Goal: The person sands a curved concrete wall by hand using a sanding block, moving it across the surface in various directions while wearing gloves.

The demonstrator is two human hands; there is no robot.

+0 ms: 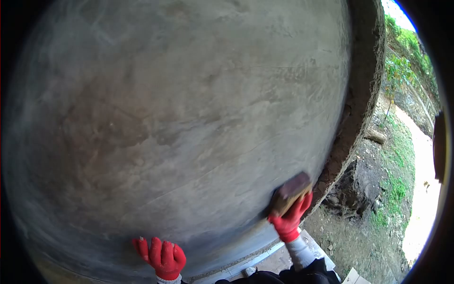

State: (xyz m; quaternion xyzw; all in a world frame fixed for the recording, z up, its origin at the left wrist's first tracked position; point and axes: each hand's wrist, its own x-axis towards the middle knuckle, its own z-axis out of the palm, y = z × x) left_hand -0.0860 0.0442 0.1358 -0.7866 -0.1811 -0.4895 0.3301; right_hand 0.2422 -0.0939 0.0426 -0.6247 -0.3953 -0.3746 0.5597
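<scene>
The red-gloved right hand (287, 222) is grasping a brown rectangular block (295, 185) from below, seemingly to steady it against the grey plastered wall (198, 118) near its rough brown edge (362, 94); the red-gloved left hand (165, 259) is curling loosely, apparently empty

- Your grey surface (203, 118) is dim, softly lit, darker lower left
- Daylight at right; pale strip (418, 189) blown out white
- Fisheye bends your edges; black corners, blue fringe upper right
- Your block (294, 188) looks slightly blurred
</scene>
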